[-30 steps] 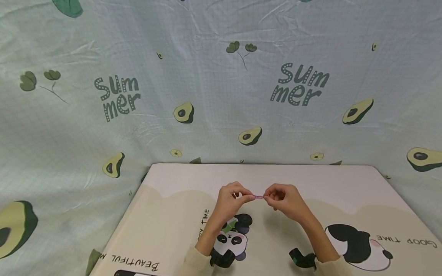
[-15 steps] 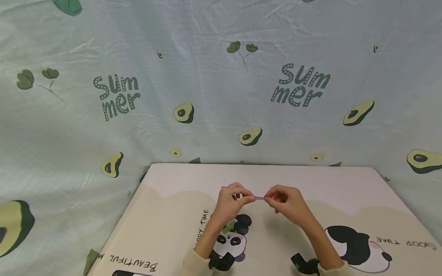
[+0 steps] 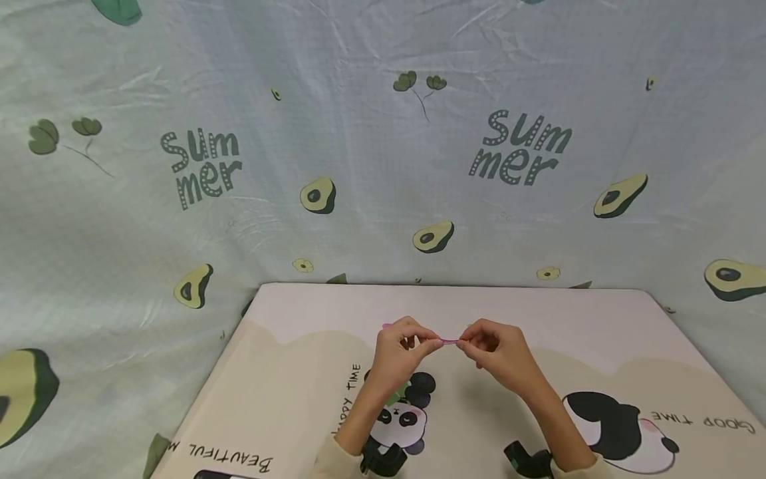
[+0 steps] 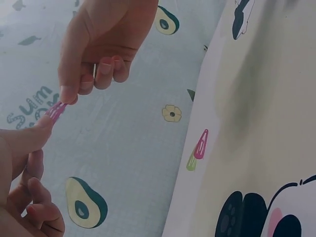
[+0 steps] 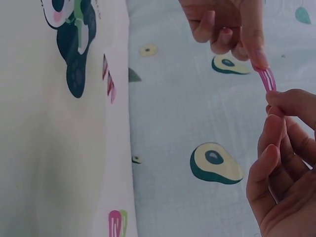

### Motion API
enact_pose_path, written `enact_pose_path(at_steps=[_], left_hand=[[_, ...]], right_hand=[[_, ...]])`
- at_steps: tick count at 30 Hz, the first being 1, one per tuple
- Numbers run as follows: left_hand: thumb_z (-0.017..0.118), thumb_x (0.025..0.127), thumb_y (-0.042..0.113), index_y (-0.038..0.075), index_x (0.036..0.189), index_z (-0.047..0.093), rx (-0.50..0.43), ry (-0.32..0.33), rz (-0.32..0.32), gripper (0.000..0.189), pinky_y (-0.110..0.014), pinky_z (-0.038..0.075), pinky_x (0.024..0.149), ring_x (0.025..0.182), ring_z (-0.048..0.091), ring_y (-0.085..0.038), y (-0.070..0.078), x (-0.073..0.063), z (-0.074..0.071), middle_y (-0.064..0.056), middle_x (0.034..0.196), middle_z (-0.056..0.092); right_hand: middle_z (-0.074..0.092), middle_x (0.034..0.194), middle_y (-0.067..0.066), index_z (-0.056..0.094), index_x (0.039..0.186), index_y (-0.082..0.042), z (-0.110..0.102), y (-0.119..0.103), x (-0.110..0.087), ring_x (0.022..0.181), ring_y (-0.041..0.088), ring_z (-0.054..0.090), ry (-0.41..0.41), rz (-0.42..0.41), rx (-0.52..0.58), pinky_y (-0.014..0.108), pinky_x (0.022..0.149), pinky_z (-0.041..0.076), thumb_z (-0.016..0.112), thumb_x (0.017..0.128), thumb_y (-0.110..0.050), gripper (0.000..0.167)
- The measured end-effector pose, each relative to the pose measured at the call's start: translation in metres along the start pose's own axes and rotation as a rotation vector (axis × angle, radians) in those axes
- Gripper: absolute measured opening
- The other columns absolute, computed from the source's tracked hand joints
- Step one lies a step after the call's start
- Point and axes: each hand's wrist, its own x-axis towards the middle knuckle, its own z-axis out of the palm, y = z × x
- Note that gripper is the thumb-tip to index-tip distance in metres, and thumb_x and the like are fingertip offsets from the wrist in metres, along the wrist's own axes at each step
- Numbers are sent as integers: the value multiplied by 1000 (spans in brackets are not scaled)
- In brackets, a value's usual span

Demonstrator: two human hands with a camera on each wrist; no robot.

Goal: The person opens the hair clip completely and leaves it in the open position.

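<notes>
A pink snap hair clip (image 3: 450,341) is held in the air above the table, stretched between both hands. My left hand (image 3: 399,351) pinches one end between thumb and forefinger. The clip's other end is pinched by the thumb and forefinger of my right hand (image 3: 498,351). In the left wrist view the clip (image 4: 56,112) shows slots along its length, as does the clip (image 5: 267,79) in the right wrist view. The other fingers of both hands are loosely curled. Whether the clip is snapped or unsnapped, I cannot tell.
Near the table's far edge lie a pink clip (image 4: 201,144) and a green clip (image 4: 191,162), overlapping. More reddish-pink clips (image 5: 109,81) lie further along that edge. The table cover (image 3: 287,386) has printed pandas. A curtain (image 3: 359,133) with avocado prints hangs behind.
Both hands stay almost in place, still pinching the hair clip, which looks thinner from above. A bit of pink on the table has come into view behind my left hand.
</notes>
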Motion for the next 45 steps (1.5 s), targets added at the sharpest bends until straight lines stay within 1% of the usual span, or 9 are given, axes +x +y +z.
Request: enact_pose_path(at_steps=[5, 11, 16, 27, 32, 38, 45], left_hand=[[83, 88, 21, 18, 90, 83, 11, 6, 15, 4, -18, 37, 65, 70, 46, -6, 3, -2, -1, 2, 78, 67], [83, 87, 13, 13, 92, 82, -14, 28, 97, 6, -16, 34, 56, 61, 42, -2, 3, -3, 0, -1, 68, 59], [82, 87, 12, 11, 94, 81, -29, 43, 135, 6, -17, 34, 52, 58, 40, 0, 4, -5, -1, -1, 63, 52], [83, 88, 14, 11, 93, 80, -70, 70, 109, 6, -17, 32, 50, 56, 39, 0, 4, -6, 1, -2, 60, 49], [82, 88, 15, 10, 94, 80, -84, 75, 120, 8, -18, 32, 49, 55, 39, -1, 5, -5, 1, -4, 59, 49], [82, 88, 15, 11, 94, 80, -71, 76, 135, 8, -18, 32, 49, 55, 39, 0, 7, -5, 1, -3, 59, 49], [82, 88, 12, 9, 93, 78, -72, 96, 184, 7, -18, 33, 48, 55, 39, 1, 5, -5, 3, -2, 59, 49]], right_hand=[[62, 68, -1, 73, 92, -11, 1, 0, -2, 54, 8, 56, 29, -26, -9, 26, 50, 49, 80, 89, -10, 7], [61, 66, -4, 73, 92, -12, 4, -2, -1, 52, 5, 54, 67, -114, -6, 26, 48, 48, 80, 89, -8, 8], [59, 64, -6, 72, 91, -13, 7, -3, -1, 52, 4, 52, 103, -164, -27, 25, 48, 47, 80, 87, -4, 13], [57, 62, -8, 74, 86, -11, 13, -5, -3, 55, 2, 49, 177, -232, -51, 23, 50, 47, 82, 82, 2, 17], [57, 62, -8, 74, 85, -12, 14, -6, -4, 54, 2, 49, 201, -260, -52, 23, 50, 48, 82, 81, 4, 19], [59, 63, -7, 73, 84, -11, 15, -6, -5, 55, 2, 49, 219, -276, -41, 22, 51, 49, 82, 79, 7, 21], [58, 62, -6, 71, 82, -11, 16, -7, -4, 55, 2, 48, 238, -291, -34, 21, 51, 49, 82, 77, 9, 24]])
